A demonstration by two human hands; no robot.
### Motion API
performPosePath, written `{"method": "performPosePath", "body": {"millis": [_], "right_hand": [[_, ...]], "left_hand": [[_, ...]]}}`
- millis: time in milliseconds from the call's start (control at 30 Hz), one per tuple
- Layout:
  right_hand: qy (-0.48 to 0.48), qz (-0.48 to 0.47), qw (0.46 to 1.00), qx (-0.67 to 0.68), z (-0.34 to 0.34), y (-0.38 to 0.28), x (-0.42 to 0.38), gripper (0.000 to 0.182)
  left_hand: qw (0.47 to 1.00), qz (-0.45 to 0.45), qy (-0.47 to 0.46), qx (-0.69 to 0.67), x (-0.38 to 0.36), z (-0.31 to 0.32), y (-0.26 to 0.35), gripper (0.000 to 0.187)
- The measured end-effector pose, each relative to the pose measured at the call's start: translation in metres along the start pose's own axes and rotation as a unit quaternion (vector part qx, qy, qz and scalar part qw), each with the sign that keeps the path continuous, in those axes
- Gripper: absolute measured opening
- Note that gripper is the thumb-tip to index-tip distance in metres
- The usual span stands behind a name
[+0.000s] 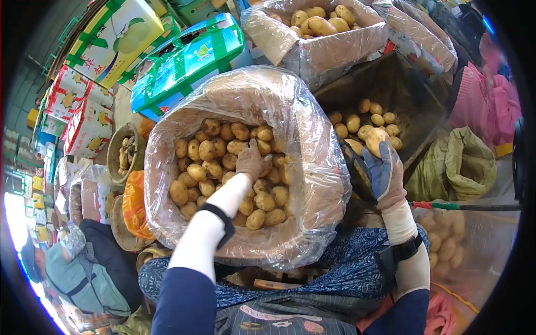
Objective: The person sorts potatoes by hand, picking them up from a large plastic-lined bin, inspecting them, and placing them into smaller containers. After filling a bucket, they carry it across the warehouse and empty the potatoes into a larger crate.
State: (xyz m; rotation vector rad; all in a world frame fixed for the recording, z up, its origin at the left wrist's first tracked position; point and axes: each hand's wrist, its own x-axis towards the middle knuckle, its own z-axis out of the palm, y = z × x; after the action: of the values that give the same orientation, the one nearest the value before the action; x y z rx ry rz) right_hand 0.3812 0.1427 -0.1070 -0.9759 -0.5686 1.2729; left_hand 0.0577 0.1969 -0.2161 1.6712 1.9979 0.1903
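Observation:
A large box [321, 162] lined with clear plastic holds several potatoes [206, 149]. Inside it my left hand [252, 161], in a dirty glove, reaches down onto the potatoes, its index finger extended; whether it grips one cannot be made out. To the right, my right hand [385, 173], in a blue and beige glove, holds a large potato [377, 142] at its fingertips. That potato is above a dark sack-like container [416, 84] with smaller potatoes [353, 123] inside.
Another plastic-lined box [301, 56] of potatoes stands at the top. Green-taped cartons [190, 64] are behind on the left. Baskets [114, 162] and an orange bag [135, 204] line the left side. A green sack [455, 164] lies right. A crouching person [84, 273] is lower left.

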Motion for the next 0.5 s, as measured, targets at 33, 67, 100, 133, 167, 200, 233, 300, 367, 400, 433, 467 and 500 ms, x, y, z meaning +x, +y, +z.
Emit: {"method": "performPosePath", "body": {"millis": [33, 67, 100, 133, 167, 200, 233, 300, 367, 400, 433, 467, 500], "right_hand": [[-0.009, 0.011, 1.0, -0.027, -0.009, 0.005, 0.003, 0.035], [-0.019, 0.022, 0.998, -0.052, -0.017, 0.012, 0.005, 0.044], [-0.041, -0.044, 0.989, -0.131, -0.02, 0.023, 0.002, 0.048], [-0.041, -0.042, 0.989, -0.133, -0.005, 0.018, -0.003, 0.048], [-0.031, 0.023, 0.996, -0.079, 0.019, 0.005, -0.013, 0.051], [-0.02, 0.086, 0.996, -0.023, 0.035, -0.004, -0.02, 0.054], [-0.018, 0.088, 0.996, -0.021, 0.04, -0.005, -0.022, 0.054], [-0.037, 0.102, 0.993, -0.052, 0.044, -0.006, -0.026, 0.057], [-0.049, 0.115, 0.989, -0.08, 0.051, -0.012, -0.03, 0.055], [-0.049, 0.116, 0.989, -0.075, 0.053, -0.013, -0.033, 0.055], [-0.064, 0.115, 0.986, -0.1, 0.055, -0.014, -0.036, 0.054], [-0.08, 0.112, 0.983, -0.124, 0.057, -0.014, -0.039, 0.053], [-0.082, 0.112, 0.983, -0.119, 0.059, -0.014, -0.043, 0.053]], "left_hand": [[0.996, -0.042, 0.047, 0.062, 0.003, 0.011, 0.014, 0.075], [0.984, -0.085, 0.095, 0.123, 0.006, 0.018, 0.025, 0.081], [0.98, -0.113, 0.077, 0.144, 0.01, 0.018, 0.034, 0.084], [0.98, -0.115, 0.075, 0.143, 0.014, 0.02, 0.033, 0.084], [0.982, -0.107, 0.085, 0.134, 0.018, 0.022, 0.028, 0.082], [0.983, -0.098, 0.095, 0.125, 0.02, 0.022, 0.025, 0.081], [0.987, -0.098, 0.061, 0.11, 0.015, 0.01, 0.029, 0.078], [0.991, -0.065, 0.06, 0.104, 0.014, 0.005, 0.019, 0.076], [0.996, 0.006, 0.063, 0.065, 0.017, -0.002, -0.003, 0.077], [0.996, 0.006, 0.063, 0.07, 0.01, -0.014, -0.01, 0.077], [0.997, 0.054, 0.033, -0.036, -0.002, -0.03, -0.014, 0.078], [0.985, 0.101, 0.004, -0.141, -0.014, -0.049, -0.016, 0.08], [0.975, 0.091, -0.052, -0.198, -0.024, -0.066, -0.017, 0.084]]}}
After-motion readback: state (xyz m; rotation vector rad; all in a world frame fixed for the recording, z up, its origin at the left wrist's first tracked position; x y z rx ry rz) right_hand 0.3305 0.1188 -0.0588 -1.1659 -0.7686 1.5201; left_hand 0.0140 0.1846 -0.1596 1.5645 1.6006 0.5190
